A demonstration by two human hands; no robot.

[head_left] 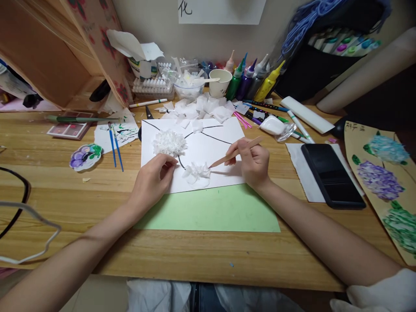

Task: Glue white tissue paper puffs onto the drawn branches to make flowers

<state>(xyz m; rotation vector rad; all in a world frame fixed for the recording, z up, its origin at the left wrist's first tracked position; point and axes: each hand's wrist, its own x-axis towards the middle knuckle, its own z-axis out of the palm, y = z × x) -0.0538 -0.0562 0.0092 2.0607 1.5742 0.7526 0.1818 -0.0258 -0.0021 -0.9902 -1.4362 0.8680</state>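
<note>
A white paper sheet with dark curved lines lies on a pale green sheet. On its left sits a full, fluffy flower of crumpled white tissue, and a smaller, flatter cluster of tissue pieces is near the lower edge. My left hand rests on the paper just below the full flower, thumb and fingertips drawn together; what is between them, if anything, is hidden. In my right hand is a pointed wooden stick, its tip at the small cluster's right edge.
Loose tissue squares are heaped behind the paper, near a paper cup and several paint bottles. A phone lies to the right beside a painted flower card. Two blue brushes and a paint palette are left.
</note>
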